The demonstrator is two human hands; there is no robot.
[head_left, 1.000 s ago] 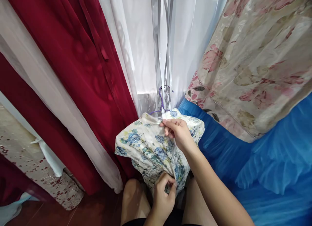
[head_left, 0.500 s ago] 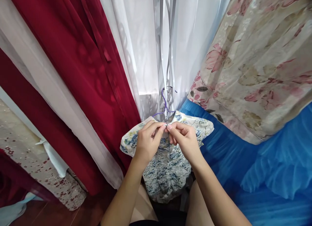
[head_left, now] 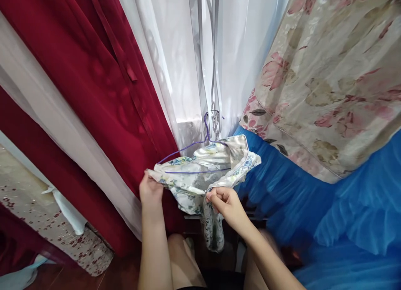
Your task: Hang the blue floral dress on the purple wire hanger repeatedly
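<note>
A white floral top point(head_left: 188, 201) with blue and yellow print hangs on a thin purple wire hanger point(head_left: 206, 126). My left hand point(head_left: 151, 191) is closed on the garment's edge at the left, pulling the cloth sideways. Near the middle, my right hand point(head_left: 226, 203) pinches the front edge of the neckline between thumb and fingers. The neck stands wide, so the hanger's left arm and lower bar show inside. Below my right hand the lower cloth hangs bunched and narrow.
Dark red cloth point(head_left: 103, 98) and white cloth point(head_left: 178, 52) hang behind. Grey-white straps point(head_left: 216, 73) dangle above the hanger. To the right hang a pink-flowered cloth point(head_left: 332, 102) and ruffled blue fabric point(head_left: 294, 210). My legs are below.
Both hands were together at the neckline. My left hand has moved left with the fabric, and my right hand slightly down. The neck opening has spread, exposing more of the hanger.
</note>
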